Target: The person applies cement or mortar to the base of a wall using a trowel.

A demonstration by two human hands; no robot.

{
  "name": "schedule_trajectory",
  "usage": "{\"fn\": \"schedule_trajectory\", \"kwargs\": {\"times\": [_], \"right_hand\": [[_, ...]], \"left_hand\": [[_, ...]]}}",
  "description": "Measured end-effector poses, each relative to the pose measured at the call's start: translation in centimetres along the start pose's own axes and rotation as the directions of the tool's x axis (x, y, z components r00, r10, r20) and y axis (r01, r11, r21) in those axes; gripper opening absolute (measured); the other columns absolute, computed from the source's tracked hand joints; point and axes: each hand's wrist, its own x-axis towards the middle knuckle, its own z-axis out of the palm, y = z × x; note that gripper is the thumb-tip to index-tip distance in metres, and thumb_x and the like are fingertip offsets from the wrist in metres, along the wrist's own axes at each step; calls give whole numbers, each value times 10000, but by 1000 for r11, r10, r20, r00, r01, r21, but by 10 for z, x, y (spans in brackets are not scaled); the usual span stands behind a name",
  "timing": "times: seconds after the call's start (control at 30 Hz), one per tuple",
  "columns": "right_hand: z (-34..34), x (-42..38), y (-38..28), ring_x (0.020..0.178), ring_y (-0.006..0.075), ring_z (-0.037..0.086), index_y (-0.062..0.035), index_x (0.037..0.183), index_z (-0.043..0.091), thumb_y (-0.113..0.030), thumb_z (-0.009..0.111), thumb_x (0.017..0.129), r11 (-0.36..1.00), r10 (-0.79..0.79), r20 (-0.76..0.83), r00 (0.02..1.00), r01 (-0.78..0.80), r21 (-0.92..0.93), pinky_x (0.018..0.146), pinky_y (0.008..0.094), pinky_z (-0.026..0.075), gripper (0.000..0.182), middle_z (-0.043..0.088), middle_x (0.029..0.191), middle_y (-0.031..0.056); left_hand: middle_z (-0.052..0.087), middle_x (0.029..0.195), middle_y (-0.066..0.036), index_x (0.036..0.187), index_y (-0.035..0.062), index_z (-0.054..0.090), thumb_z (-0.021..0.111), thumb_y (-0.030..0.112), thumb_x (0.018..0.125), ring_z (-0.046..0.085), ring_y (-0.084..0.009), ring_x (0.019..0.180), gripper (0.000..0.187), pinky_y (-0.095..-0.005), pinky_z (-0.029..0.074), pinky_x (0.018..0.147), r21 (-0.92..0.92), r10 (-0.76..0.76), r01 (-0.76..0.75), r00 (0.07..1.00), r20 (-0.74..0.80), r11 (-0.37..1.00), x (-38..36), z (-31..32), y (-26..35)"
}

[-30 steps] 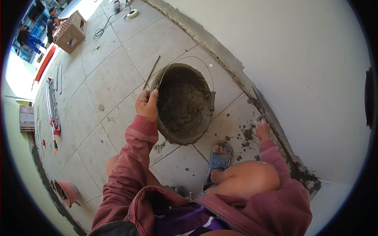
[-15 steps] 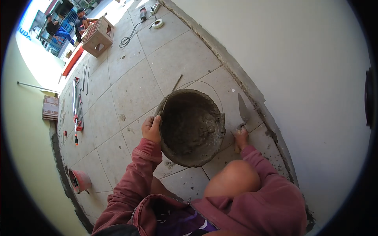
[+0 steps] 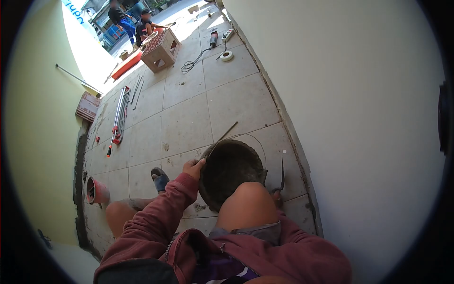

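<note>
A round, mortar-crusted bucket [image 3: 227, 165] with a wire handle stands on the tiled floor in front of me, its mouth facing up. My left hand [image 3: 193, 168] grips its left rim, the thumb on the edge. To the right of the bucket, my right hand [image 3: 277, 198] is closed around the handle of a pointed trowel [image 3: 282, 174], whose blade points away from me and is seen nearly edge-on. My knee hides the bucket's lower part. A thin stick [image 3: 226, 132] leans at the bucket's far left rim.
A tile cutter [image 3: 120, 116] and a small red bucket [image 3: 98, 190] are on the left. Farther off are a wooden box [image 3: 161, 51], an angle grinder [image 3: 213, 39] with its cable, and a tape roll [image 3: 227, 56]. Two people are at the far end. A wall [image 3: 340, 118] runs along the right.
The view has shifted, so the floor items appear lower and farther right. My knee now covers part of the bucket, and my left leg and slipper have come into view. The trowel blade has turned edge-on.
</note>
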Motion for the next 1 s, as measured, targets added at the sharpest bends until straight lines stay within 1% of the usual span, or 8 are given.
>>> {"fn": "schedule_trajectory", "kwargs": {"times": [0.1,0.23,0.3,0.43,0.57,0.8,0.9,1.0], "right_hand": [[-14,-2,0,714,296,572,-3,898,507,-147,618,662,1000,-8,-40,999,9,15,620,362,448,298,571,761,153],[-43,-3,-4,716,297,572,-2,898,509,-146,612,667,1000,-15,-117,993,15,1,621,362,448,291,571,766,154],[-55,0,-6,717,298,572,-1,898,510,-146,609,670,1000,-13,-163,987,11,-11,622,363,448,287,571,768,155],[-76,-14,-14,719,299,571,-1,898,512,-146,603,676,998,-7,-194,981,-6,-69,623,363,449,280,571,772,156],[-92,-21,-38,722,301,571,0,898,514,-145,596,682,988,-20,-201,979,-11,-153,624,364,449,273,570,777,157],[-91,-38,-110,726,303,571,1,898,518,-144,585,692,955,62,-264,963,-134,-263,627,365,450,261,570,784,159],[-90,-33,-152,727,304,570,2,897,520,-144,581,696,929,101,-294,950,-196,-314,627,366,450,256,570,788,160],[-75,-27,-197,729,305,570,2,897,521,-144,576,701,901,161,-294,942,-262,-346,628,366,450,251,569,791,161]], "left_hand": [[515,593,-4,681,-4,561,620,285,745,429,-72,523,302,-237,360,466,-136,-21,28,998,52,990,-16,-7,-6],[522,596,-7,672,-5,561,626,275,743,437,-72,516,296,-230,364,463,-48,67,-65,997,40,997,-25,1,4],[533,602,-13,685,-3,565,627,267,744,455,-80,511,283,-225,371,462,-21,-1,2,999,32,1000,-10,-5,17],[554,624,-47,715,2,557,621,240,750,507,-113,505,249,-237,410,463,-185,-107,127,988,115,974,27,-40,61],[532,572,-62,694,-10,531,691,127,656,503,-136,429,214,-260,429,387,-165,-38,77,973,227,983,88,-64,110],[523,558,-59,638,-1,529,685,110,641,495,-141,429,192,-272,409,377,-213,81,-15,949,305,977,260,-74,131],[499,544,-34,626,6,514,676,116,648,448,-107,453,197,-256,375,417,-203,256,-215,945,204,955,340,-65,128],[497,553,-26,627,9,512,660,159,660,436,-103,478,214,-256,368,445,-188,295,-271,949,113,944,419,-64,127]]}}
